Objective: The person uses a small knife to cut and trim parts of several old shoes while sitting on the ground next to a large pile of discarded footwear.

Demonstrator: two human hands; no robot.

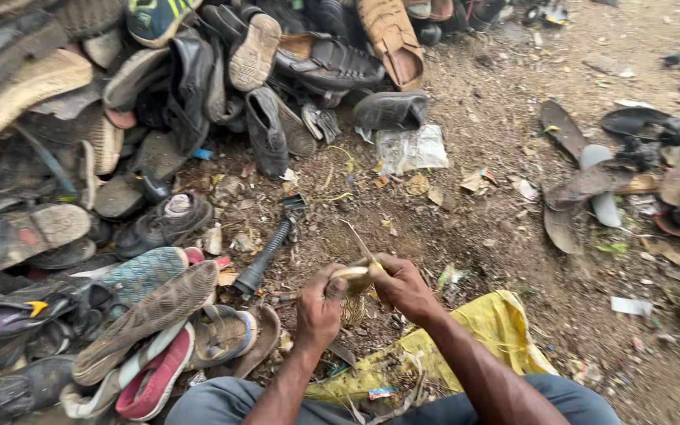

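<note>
The left hand is closed around one end of a small tan piece, fingers curled tight and thumb on top. The right hand meets it from the other side, gripping the handle of a thin blade whose point slants up and to the left; its fingers are folded shut on the handle and press against the tan piece. Both hands work just above the dirt ground, in front of the person's knees in grey trousers.

The largest thing in view is the heap of worn shoes filling the left half of the picture: sandals, slippers and boots piled together, with a pink-soled slipper and a brown ridged sole nearest the left knee. A second, looser scatter of cut soles and straps lies at the right edge, well apart from the hands.

A crumpled yellow cloth lies under the right forearm. A black tool with a ribbed handle lies on the ground just left of the hands, its metal head pointing away from the person. Beyond it, a creased clear plastic wrapper lies near a black shoe. Scraps of paper and leaf bits dot the soil.
</note>
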